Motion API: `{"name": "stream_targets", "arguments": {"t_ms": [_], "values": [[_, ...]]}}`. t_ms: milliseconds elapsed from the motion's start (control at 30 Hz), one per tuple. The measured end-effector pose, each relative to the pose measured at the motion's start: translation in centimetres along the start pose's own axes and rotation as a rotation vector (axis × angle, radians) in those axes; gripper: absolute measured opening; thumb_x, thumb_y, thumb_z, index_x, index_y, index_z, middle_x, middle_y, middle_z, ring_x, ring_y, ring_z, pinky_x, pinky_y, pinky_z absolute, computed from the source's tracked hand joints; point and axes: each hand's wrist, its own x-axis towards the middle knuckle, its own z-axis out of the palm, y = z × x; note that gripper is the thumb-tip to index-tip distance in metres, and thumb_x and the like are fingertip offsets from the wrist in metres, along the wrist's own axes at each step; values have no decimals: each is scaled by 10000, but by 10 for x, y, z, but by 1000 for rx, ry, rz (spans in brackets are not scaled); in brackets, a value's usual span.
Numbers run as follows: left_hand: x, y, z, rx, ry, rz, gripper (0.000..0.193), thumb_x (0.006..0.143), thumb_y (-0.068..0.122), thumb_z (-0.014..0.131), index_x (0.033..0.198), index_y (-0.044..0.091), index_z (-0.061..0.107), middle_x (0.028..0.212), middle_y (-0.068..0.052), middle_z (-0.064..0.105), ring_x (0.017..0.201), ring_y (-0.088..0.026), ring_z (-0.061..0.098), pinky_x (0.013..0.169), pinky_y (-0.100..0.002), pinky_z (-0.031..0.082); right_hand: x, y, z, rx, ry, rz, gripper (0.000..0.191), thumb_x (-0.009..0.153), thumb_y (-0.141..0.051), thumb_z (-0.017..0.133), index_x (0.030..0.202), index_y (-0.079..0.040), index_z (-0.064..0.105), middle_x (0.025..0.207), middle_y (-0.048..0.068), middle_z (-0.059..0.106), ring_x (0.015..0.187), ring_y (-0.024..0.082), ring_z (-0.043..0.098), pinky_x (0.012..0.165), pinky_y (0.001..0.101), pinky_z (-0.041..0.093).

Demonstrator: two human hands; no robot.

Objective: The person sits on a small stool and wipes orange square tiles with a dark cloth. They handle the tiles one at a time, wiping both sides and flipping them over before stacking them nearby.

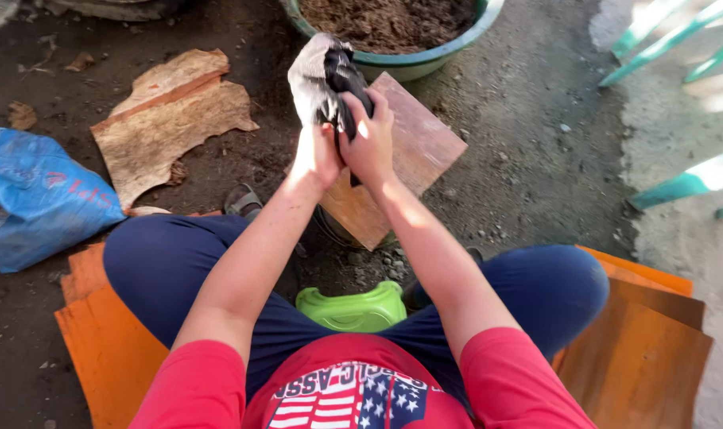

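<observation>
Both hands work a small black plastic bag point(329, 79) held in the air above a square board point(401, 155), just in front of a green basin point(425, 56) filled with brown soil point(389, 20).

- Left hand point(315, 155): closed around the lower part of the bag, fingers wrapped on its near side.
- Right hand point(369, 139): closed on the bag's right edge, thumb and fingers pinching the film just beside the left hand.
- Bag: crumpled, its grey inner face showing at the top left; whether the mouth is open cannot be told.

To handle this step well, keep the two grips close together, as they are, so the thin film stays under control. Pull the edges apart evenly; an uneven tug is likely to tear the plastic. Hold the bag over the board so that any spill lands on a hard surface.

Surroundings: a blue sack point(35, 199) lies at the left, a piece of bark point(166, 119) beside it. The person sits on a green stool point(353, 308), with orange boards point(107, 349) under both knees.
</observation>
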Motion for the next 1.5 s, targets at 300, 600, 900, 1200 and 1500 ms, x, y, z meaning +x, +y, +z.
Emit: {"name": "stream_targets", "arguments": {"t_ms": [300,600,900,1200,1500], "values": [[-113,114,-49,365,649,448,794,1008,477,477,1690,270,127,1710,-90,45,1557,-315,148,1194,-673,193,164,16,58,-6,-103,-95,153,1046,-49,629,1183,-114,606,1091,134,619,956,258,611,742,349,541],[-69,-89,-182,-57,782,77,815,947,-27,513,1631,233,154,1489,-176,518,1176,-346,677,941,-423,597,94,94,-10,-359,-248,-140,436,948,-45,748,1349,-156,616,1300,175,514,1078,351,643,869,453,585],[-94,-185,-141,333,631,-414,321,976,155,655,1278,103,560,1233,-44,656,1121,-245,628,863,-499,529,6,104,-17,-497,-793,400,873,733,-568,893,1494,-354,523,1643,321,138,1354,697,172,1044,754,310],[-107,-191,-170,418,560,-165,302,935,-12,580,1236,7,568,1132,-150,697,943,-277,710,749,-409,605,-129,65,23,-496,-563,-92,590,584,-248,843,1160,-296,722,1463,87,495,1251,458,444,934,670,434],[-110,-163,-189,452,542,-138,360,978,38,596,1321,-3,495,1186,-140,678,1006,-242,701,786,-376,575,-97,213,-107,-749,-233,119,402,717,-15,692,1063,-198,781,1261,90,636,1057,409,573,813,489,527]]}}
